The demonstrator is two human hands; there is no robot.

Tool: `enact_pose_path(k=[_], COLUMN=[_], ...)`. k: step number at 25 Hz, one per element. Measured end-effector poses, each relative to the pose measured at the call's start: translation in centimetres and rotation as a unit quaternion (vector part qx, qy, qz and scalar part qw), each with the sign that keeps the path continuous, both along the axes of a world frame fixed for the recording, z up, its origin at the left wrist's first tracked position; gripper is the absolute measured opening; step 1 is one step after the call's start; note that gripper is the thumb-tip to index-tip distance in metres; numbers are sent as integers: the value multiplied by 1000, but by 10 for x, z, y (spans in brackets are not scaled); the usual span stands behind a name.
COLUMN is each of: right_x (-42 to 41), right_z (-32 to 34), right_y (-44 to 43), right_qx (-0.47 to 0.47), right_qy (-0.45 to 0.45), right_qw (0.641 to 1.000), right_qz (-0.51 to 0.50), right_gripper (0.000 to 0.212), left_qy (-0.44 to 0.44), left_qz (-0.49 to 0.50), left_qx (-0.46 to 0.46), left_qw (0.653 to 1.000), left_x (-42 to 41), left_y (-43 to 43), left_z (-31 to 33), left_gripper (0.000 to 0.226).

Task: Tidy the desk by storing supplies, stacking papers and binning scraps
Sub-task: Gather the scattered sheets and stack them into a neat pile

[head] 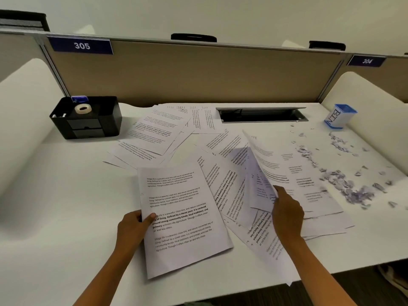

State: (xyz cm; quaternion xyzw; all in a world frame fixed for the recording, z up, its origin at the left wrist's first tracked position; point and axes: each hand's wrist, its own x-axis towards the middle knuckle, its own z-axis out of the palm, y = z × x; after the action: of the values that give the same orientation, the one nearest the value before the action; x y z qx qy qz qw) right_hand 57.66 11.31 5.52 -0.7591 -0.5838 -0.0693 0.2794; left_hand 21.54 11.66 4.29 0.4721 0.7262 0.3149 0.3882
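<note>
Left hand pinching gathered sheets at their left edge, thumb on top; right hand pinching a lifted sheet by its near edge, bowed upward over the loose papers. Likely to flop, crease or slip if swung across fast. Could also fan the scraps just right, well short of the bin.

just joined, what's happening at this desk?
A person is gathering loose printed sheets. The left hand holds a small stack of papers by its left edge, and the right hand is lifting another sheet off the scattered pile. More pages lie spread across the desk. Paper scraps are still strewn at the right, near the small bin. A tape roll sits in the black organizer.
</note>
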Motion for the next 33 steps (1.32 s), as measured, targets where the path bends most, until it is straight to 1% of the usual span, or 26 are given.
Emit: enact_pose_path(k=[2, 3, 6, 8, 10, 13, 15, 18, 19, 20, 21, 23, 24, 25, 26, 27, 28, 29, 33], right_x=[-28, -45, -97, -127, -150, -167, -177, -184, -182, -177, -169, -147, -135, -120, -106, -93, -84, -78, -82], right_z=[9, 13, 17, 12, 5, -1, -1, 4, 5, 4, 0, -6, -6, -5, -4, -3, -3, -4, -13], right_y=[-2, -3, -9, -11, -11, -9, -11, -10, -8, -6, -3, 4, 8, 12, 16, 20, 23, 26, 32], right_qx=[66, 85, 92, 56, -6, -63, -99, -209, -216, -200, -175, -116, -107, -124, -163, -208, -243, -261, -235], right_qy=[-18, -23, -2, 9, 13, 17, 27, 83, 109, 137, 167, 213, 213, 196, 163, 123, 93, 82, 144], right_qw=[996, 991, 967, 949, 933, 908, 891, 854, 848, 855, 872, 923, 949, 967, 973, 969, 962, 958, 961], right_qz=[59, 100, 238, 309, 360, 414, 442, 469, 471, 459, 427, 298, 206, 103, 9, -57, -87, -89, -14], right_gripper=[32, 33, 38, 45, 49, 37, 34, 41, 42, 40, 34, 21, 23, 28, 36, 43, 48, 50, 52], left_qy=[-4, -9, -9, -17, -24, -26, -21, -8, -11, -13, -16, -14, -8, 1, 5, 7, 5, 1, -17], left_qz=[-8, -6, 18, 34, 39, 43, 50, 38, 30, 21, 14, 4, -2, -8, -11, -12, -12, -13, -16], left_qx=[-2, -7, -26, -39, -48, -59, -65, -61, -55, -47, -41, -35, -32, -31, -30, -32, -34, -40, -59], left_qw=[1000, 1000, 999, 999, 998, 997, 996, 997, 998, 999, 999, 999, 999, 999, 999, 999, 999, 999, 998], left_x=[-1, -1, 2, 5, 5, 2, 2, 2, 1, 0, -1, -4, -5, -5, -5, -5, -5, -6, -7], left_y=[0, 0, 0, 1, 1, 3, 4, 5, 5, 5, 5, 4, 4, 4, 4, 5, 6, 7, 9], left_z=[1, 2, 8, 12, 11, 7, 5, 4, 2, 1, 0, -2, -2, -3, -3, -4, -5, -5, -6], left_gripper=[16, 18, 47, 53, 53, 56, 56, 53, 48, 41, 32, 26, 26, 27, 28, 28, 29, 28, 27])
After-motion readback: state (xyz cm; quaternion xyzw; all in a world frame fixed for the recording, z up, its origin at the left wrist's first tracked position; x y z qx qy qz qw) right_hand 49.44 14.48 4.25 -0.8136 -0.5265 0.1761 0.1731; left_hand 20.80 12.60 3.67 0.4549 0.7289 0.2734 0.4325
